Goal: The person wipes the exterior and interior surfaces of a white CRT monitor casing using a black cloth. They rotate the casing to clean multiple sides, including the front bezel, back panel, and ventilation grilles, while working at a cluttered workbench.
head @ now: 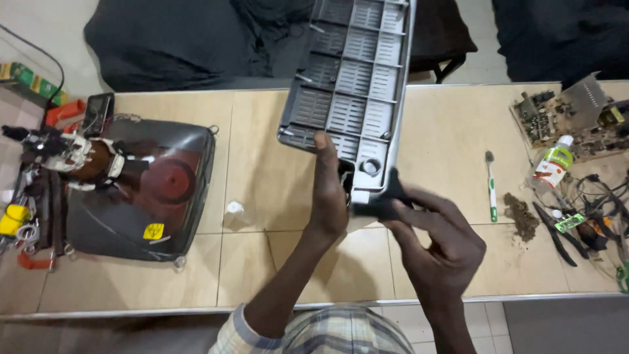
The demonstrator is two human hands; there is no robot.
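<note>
Your left hand (329,190) is clamped on the near edge of the grey vented panel (350,78), thumb on the ribbed inner face and the other fingers hidden behind it. The panel is raised off the table (445,131) and tilted, its long axis running away from you, from your grip up toward the far edge of the bench and out of view at the top. So all the length and weight sit beyond your left hand, not beside it.

Your right hand (436,246) is lower and closer to your body, fingers curled and pinching a small black piece (383,200) that sits right at the panel's near right corner, just below a round boss there. Whether that piece is attached to the panel or only touching it, you cannot tell from here.

Both hands meet at the same near end, the left just left of the corner, the right just under it.

Off to your left, the picture tube (141,190) lies face down on the table, well apart. On your right lie a toothbrush (491,187), a small bottle (552,164), pliers (557,233) and a circuit board (563,115), also well apart from the panel.
</note>
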